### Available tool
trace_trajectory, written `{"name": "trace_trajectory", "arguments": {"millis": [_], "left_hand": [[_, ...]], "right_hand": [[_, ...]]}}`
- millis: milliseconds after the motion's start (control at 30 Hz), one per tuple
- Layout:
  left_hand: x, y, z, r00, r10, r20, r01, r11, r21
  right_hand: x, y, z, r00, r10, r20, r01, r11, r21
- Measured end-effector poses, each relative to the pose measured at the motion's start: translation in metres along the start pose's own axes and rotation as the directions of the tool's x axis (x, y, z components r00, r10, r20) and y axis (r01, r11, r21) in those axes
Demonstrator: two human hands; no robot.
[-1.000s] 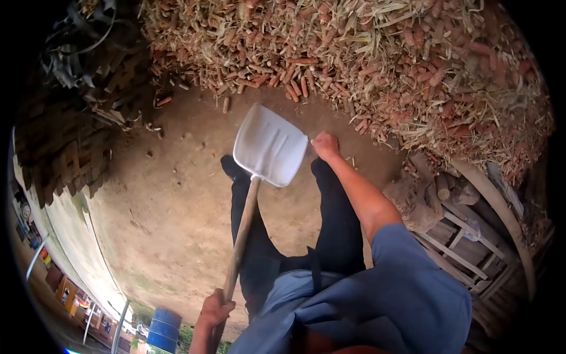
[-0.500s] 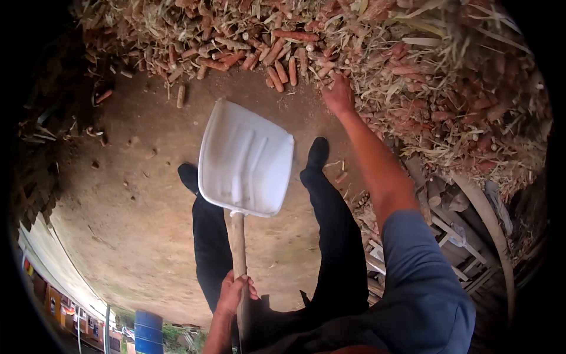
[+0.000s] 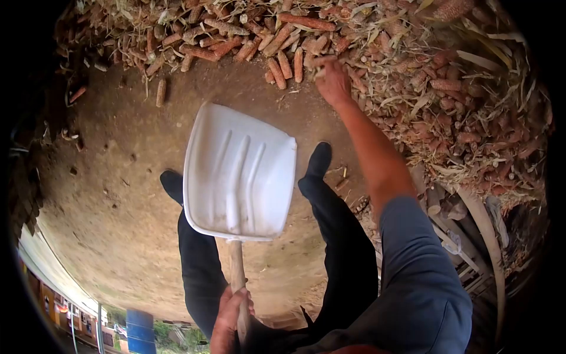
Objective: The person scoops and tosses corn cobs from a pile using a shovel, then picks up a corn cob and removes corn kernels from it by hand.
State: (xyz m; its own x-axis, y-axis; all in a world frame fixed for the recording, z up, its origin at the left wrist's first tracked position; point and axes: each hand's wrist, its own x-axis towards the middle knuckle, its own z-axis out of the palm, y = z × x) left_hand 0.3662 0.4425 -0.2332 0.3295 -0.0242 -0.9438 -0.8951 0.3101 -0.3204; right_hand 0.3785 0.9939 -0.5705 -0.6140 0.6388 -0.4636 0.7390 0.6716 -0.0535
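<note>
A white shovel (image 3: 240,177) with ribs in its blade hangs over the dirt floor between my legs, and no load shows on it. My left hand (image 3: 234,307) is wrapped round its wooden handle (image 3: 237,265) just below the blade. My right hand (image 3: 333,81) reaches out to the edge of a large pile of corn cobs and dry husks (image 3: 413,88). Its fingers are bent at the cobs; whether they hold one cannot be made out. Several reddish cobs (image 3: 284,65) lie just left of that hand.
A single cob (image 3: 161,93) lies on the dirt floor (image 3: 118,177) at the left. Wooden pieces and a frame (image 3: 463,251) stand at the right, beside a curved board (image 3: 486,236). A blue barrel (image 3: 140,331) is at the lower left.
My right hand has moved forward from near my foot to the cobs at the pile's edge. The shovel blade has come closer, and my left hand sits nearer to the blade on the handle.
</note>
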Motion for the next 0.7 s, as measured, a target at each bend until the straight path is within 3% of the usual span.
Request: {"name": "trace_trajectory", "arguments": {"millis": [100,167,233,333,367,433,500,567,600,667,700], "left_hand": [[0.002,0.001,0.003,1.000,-0.022,0.007,0.022,0.999,-0.024],[0.004,0.000,0.002,0.999,-0.036,-0.004,0.036,0.999,-0.040],[0.004,-0.001,0.002,0.999,-0.032,0.002,0.032,0.999,-0.038],[0.005,-0.002,0.002,0.999,-0.038,0.004,0.038,0.999,-0.034],[0.006,-0.003,0.002,0.999,-0.045,-0.006,0.044,0.998,-0.035],[0.006,-0.003,0.002,0.999,-0.037,-0.002,0.037,0.999,-0.031],[0.006,-0.002,0.003,1.000,-0.030,0.001,0.030,0.999,-0.028],[0.005,-0.002,0.004,0.999,-0.032,0.011,0.032,0.998,-0.051],[0.006,-0.002,0.004,0.999,-0.029,0.012,0.030,0.998,-0.053],[0.006,-0.004,0.005,0.999,-0.041,-0.004,0.041,0.999,-0.019],[0.005,-0.002,0.006,0.999,-0.046,-0.008,0.046,0.999,-0.017]], "right_hand": [[-0.030,-0.001,0.011,0.996,-0.037,0.082,0.033,0.998,0.048],[-0.028,-0.014,-0.007,0.999,0.013,0.049,-0.015,0.998,0.054],[-0.008,-0.016,-0.022,0.940,-0.167,-0.297,0.168,0.986,-0.021],[0.042,-0.026,-0.043,0.897,-0.156,-0.414,0.173,0.985,0.003],[0.046,-0.032,-0.044,0.896,-0.156,-0.416,0.172,0.985,0.001],[0.053,-0.046,-0.043,0.978,-0.022,-0.206,0.002,0.995,-0.100],[0.034,-0.045,-0.015,0.951,-0.102,-0.291,0.078,0.993,-0.094],[0.009,-0.042,0.010,0.989,-0.149,0.020,0.147,0.987,0.063],[0.002,-0.042,0.011,0.988,-0.152,0.019,0.150,0.987,0.062],[-0.007,-0.036,0.013,0.958,-0.233,-0.166,0.217,0.970,-0.109],[-0.001,-0.030,0.010,0.960,-0.228,-0.161,0.213,0.971,-0.105]]}}
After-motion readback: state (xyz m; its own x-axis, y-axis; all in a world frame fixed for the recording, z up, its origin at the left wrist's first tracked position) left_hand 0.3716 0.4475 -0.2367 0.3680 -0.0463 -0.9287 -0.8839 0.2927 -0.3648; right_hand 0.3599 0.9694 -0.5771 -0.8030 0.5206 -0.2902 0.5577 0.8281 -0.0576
